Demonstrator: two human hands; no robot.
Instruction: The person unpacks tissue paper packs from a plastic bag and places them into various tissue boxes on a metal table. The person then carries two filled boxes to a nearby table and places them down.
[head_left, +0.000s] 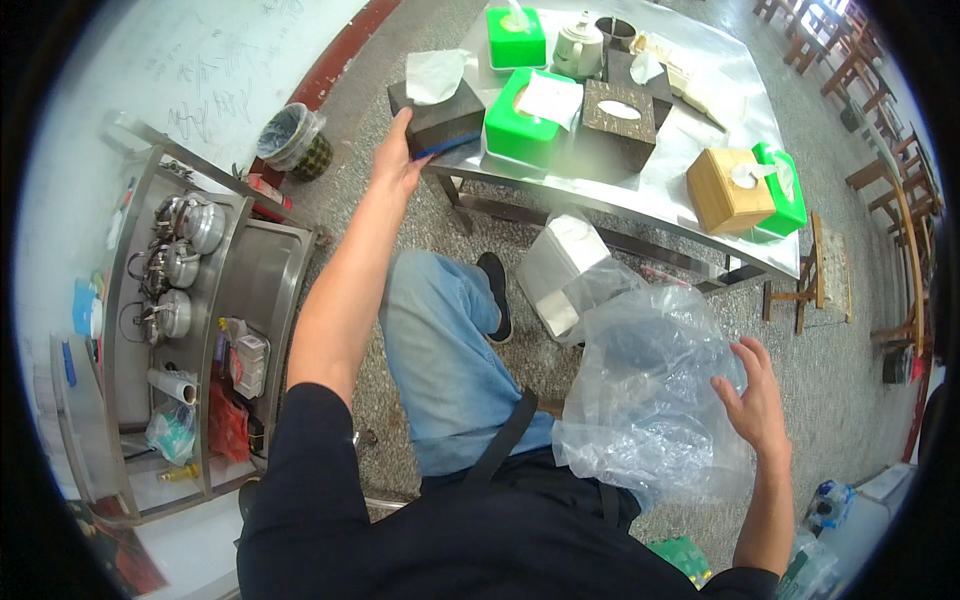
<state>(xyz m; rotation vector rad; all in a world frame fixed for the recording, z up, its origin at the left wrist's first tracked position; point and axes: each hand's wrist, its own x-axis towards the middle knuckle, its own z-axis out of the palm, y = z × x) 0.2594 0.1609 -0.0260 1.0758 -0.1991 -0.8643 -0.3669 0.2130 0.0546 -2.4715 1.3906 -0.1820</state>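
My left hand (399, 157) grips the near left corner of a dark tissue box (446, 120) with a blue base edge, at the left end of the metal table (600, 193); a white tissue sticks out of its top. Over my lap and beside my right hand (754, 397) spreads a clear plastic bag (652, 390). That hand has its fingers apart and holds nothing. The bag's far end lies by a stack of white tissue packs (562, 262) below the table edge. Green tissue boxes (525, 139), a brown patterned box (619, 131) and a wooden tissue box (727, 191) stand on the tabletop.
A white teapot (578, 49) and a dark cup (615, 31) stand farther back on the table. To the left are a lined waste bin (296, 142) and a steel cabinet (217, 300) holding several metal kettles (176, 266). A wooden stool (814, 274) stands at the right.
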